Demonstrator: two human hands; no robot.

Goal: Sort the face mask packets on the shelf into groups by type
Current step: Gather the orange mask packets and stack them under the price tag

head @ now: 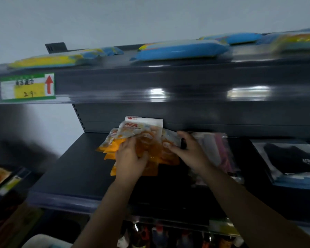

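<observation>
This is a shop. Dark metal retail shelving (75, 176) runs in tiers against a pale wall, its upright punched with slots. A price label (27, 86) with a red arrow and handwritten number sits on the upper shelf's edge strip, and packaged goods (179, 50) lie along the shelves.

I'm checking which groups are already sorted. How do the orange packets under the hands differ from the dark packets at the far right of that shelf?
The orange packets are orange and white with a cartoon print; the dark packets look black in clear wrap. The orange packets lie fanned and overlapping, with the left hand and right hand on them; the dark packets sit in a neat stack, untouched. Both lie on the same dark shelf.
</observation>
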